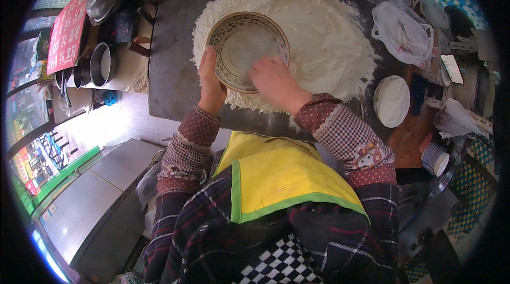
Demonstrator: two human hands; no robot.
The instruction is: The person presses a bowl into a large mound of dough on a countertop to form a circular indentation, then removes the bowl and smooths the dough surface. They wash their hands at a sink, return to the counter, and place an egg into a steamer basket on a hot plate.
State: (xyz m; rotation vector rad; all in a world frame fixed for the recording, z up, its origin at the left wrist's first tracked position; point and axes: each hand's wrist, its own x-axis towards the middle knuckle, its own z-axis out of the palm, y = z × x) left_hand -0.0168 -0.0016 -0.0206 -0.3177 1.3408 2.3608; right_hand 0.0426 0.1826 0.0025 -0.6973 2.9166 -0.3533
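A patterned bowl [217,69] with a brown rim stands tilted on a broad heap of white flour [329,39]. My left hand [211,85] grips the bowl's left side, thumb up along the rim. Inside the bowl is something pale and cloudy, perhaps liquid. My right hand [275,81] reaches over the near right rim, its fingers curled down into the bowl. Those fingertips are hidden, and whatever they may hold cannot be made out.
The flour lies on a dark worktop [175,71]. To the right are a round container of white powder [392,102], a white plastic bag [402,34] and a stack of cups [434,157]. Pots [103,64] stand at the left beside a red sign [69,31].
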